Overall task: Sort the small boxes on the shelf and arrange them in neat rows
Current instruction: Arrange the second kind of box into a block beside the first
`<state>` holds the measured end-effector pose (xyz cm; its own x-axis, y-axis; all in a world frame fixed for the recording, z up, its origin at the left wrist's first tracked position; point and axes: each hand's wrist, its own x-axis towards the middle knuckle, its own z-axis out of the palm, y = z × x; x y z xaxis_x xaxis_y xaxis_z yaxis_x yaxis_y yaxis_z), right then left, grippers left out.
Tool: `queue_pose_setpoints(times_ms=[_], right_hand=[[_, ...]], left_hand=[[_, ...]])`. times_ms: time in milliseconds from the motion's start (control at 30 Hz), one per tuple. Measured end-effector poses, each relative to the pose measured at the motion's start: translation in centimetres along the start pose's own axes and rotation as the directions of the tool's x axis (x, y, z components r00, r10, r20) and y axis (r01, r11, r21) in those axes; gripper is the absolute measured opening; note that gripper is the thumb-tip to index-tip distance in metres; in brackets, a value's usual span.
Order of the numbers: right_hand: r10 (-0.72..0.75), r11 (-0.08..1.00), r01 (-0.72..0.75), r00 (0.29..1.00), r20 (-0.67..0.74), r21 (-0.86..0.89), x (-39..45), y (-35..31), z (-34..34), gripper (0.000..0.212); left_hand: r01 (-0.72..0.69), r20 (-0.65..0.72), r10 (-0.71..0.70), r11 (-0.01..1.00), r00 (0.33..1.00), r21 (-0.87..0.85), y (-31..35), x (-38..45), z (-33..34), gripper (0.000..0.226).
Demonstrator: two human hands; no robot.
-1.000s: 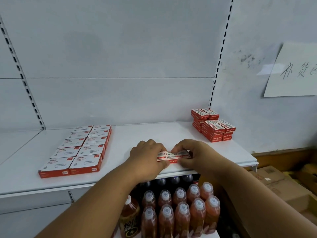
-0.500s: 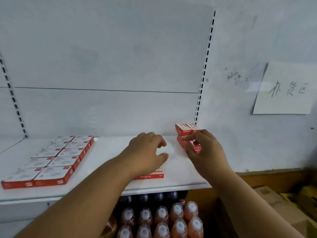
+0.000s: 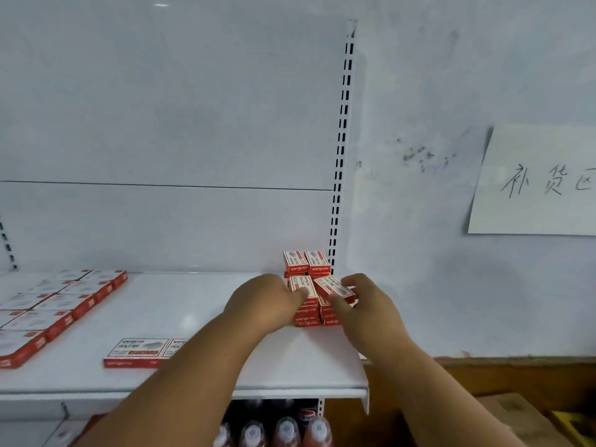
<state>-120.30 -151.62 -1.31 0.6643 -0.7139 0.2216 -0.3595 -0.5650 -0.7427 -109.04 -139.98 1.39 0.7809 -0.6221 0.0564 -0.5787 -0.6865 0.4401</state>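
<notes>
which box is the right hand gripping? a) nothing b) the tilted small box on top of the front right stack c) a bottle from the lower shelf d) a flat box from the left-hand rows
b: the right hand pinches the tilted small red box atop the front stack by the shelf's right end, while the left hand holds the neighbouring stack's top box.

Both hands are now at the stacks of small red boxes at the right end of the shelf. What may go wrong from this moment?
1. The top box pinched by the right hand lies askew on the front stack; pulling it may topple the boxes under it.
2. That stack stands near the shelf's right edge, so loose boxes may fall off.
3. The left forearm passes over the flat boxes near the front edge and may sweep them off.
</notes>
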Motion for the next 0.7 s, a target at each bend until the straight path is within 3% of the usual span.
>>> queue_pose_setpoints(times_ms=[133,267,333,400,467,500,567,633,700], right_hand=[[0.067,0.948,-0.039,0.995,-0.079,0.315,-0.3,0.3,-0.5,0.026],[0.147,0.668,-0.089,0.989,-0.013,0.739,-1.0,-0.4,-1.2,0.024],[0.117,0.465,-0.100,0.992,0.051,0.880,-1.3,-0.9,-1.3,0.031],[0.071,0.260,-0.142,0.989,0.128,0.955,-1.5,-1.6,-1.4,0.034],[-0.013,0.072,-0.218,0.976,0.220,0.973,-1.7,-2.6,-1.4,0.029],[-0.050,0.015,-0.249,0.967,0.250,0.968,-1.8,-3.1,-1.3,0.026],[-0.084,0.000,-0.269,0.960,0.268,0.963,-2.0,-4.3,-0.5,0.023],[-0.091,0.060,-0.261,0.960,0.266,0.963,-2.3,-5.4,1.0,0.023],[-0.083,0.137,-0.254,0.960,0.267,0.957,-2.9,-6.4,2.7,0.022]], left_hand=[[0.066,-0.061,-0.074,0.989,0.995,-0.130,0.0,-0.5,-0.6,0.039],[-0.009,-0.215,-0.120,0.856,0.969,-0.517,0.3,-1.8,-1.3,0.014],[-0.087,-0.229,-0.133,0.655,0.964,-0.751,0.5,-2.5,-1.4,0.009],[-0.122,-0.174,-0.140,0.322,0.975,-0.939,0.4,-3.2,-1.6,0.005],[-0.110,-0.110,-0.125,0.012,0.986,-0.994,0.0,-3.9,-1.8,0.013],[-0.112,-0.104,-0.121,-0.058,0.987,-0.992,-0.6,-4.1,-1.9,0.018],[-0.138,-0.129,-0.131,-0.064,0.983,-0.988,-2.1,-4.4,-2.1,0.033],[-0.164,-0.163,-0.182,0.009,0.970,-0.986,-4.1,-4.4,-2.5,0.055],[-0.163,-0.180,-0.239,0.089,0.954,-0.983,-6.2,-4.5,-3.1,0.062]])
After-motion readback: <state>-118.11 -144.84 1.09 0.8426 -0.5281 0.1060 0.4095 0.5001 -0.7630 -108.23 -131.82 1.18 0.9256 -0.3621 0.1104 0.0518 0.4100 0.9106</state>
